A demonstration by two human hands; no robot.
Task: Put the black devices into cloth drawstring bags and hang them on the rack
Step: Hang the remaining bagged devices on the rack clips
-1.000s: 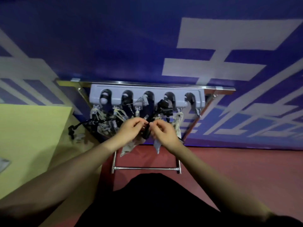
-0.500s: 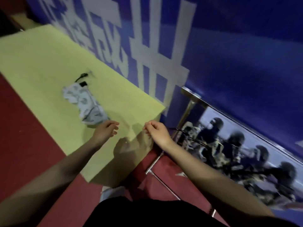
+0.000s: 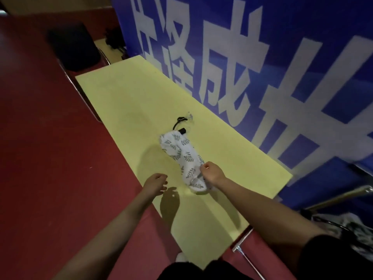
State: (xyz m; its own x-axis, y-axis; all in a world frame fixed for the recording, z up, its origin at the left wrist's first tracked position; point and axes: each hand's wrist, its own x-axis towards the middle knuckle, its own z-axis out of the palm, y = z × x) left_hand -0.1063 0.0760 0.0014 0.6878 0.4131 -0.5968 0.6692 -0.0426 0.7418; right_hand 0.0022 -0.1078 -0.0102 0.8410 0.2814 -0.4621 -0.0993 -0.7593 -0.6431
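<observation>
The right hand (image 3: 212, 172) now grips the bag (image 3: 182, 157), cord end pointing away.

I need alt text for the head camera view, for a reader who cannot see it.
A person's right hand grips the near end of a leaf-print cloth bag lying on a yellow table. The left hand hovers nearby, holding nothing. A black cord sticks out of the bag's far end.

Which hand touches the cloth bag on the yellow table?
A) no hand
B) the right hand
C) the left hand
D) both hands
B: the right hand grips the near end of the cloth bag, while the left hand hangs apart from it, holding nothing.
</observation>
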